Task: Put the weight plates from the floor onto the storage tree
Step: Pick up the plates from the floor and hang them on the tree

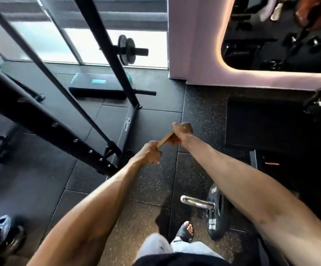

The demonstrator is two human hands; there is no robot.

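Both my hands hold a thin yellow-tan weight plate (165, 139) edge-on in mid air above the rubber floor. My left hand (149, 153) grips its near edge and my right hand (181, 132) grips its far edge. A black upright of the rack (106, 48) carries a horizontal storage peg (139, 51) with two small black plates (126, 49) on it. A lower peg (145, 92) on the same upright is bare. At lower right a black plate (216, 214) sits on a barbell sleeve (196, 202) on the floor.
A black and teal step platform (98, 87) lies behind the upright. Slanted rack beams (46, 120) fill the left side. A pink wall with a mirror (203, 70) stands at right. My sandalled foot (185, 232) is below, and another shoe (0, 235) at bottom left.
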